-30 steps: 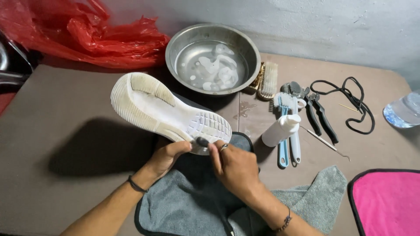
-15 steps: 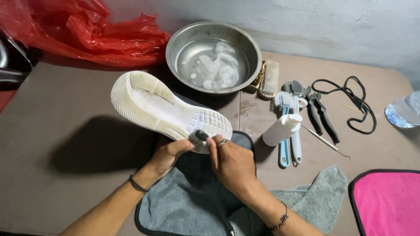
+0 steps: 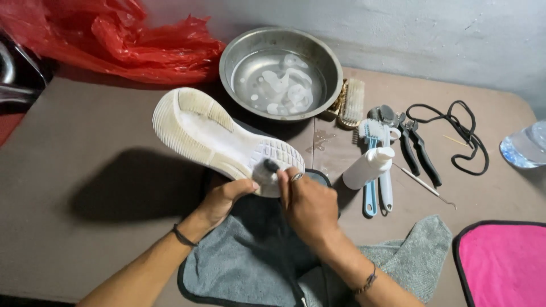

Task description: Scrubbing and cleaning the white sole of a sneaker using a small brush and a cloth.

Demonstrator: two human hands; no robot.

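Observation:
A white shoe [image 3: 210,133] is held sole-up over a grey towel [image 3: 239,267]. My left hand [image 3: 227,196] grips the shoe's near end from below. My right hand [image 3: 307,204] is closed on a small dark-tipped brush [image 3: 267,167], whose tip presses on the ridged tread at the shoe's near end. A ring shows on one finger of that hand. The two hands almost touch each other.
Behind the shoe stands a metal bowl [image 3: 227,62] of soapy water, with a red plastic bag [image 3: 114,40] at the back left. To the right lie a wooden brush [image 3: 351,102], blue-white brushes [image 3: 378,193], a white bottle [image 3: 367,167], pliers [image 3: 415,145], a black cord [image 3: 460,131] and a pink cloth [image 3: 506,267].
The brush tip has shifted slightly up the tread of the sole. The left hand keeps the same hold on the shoe.

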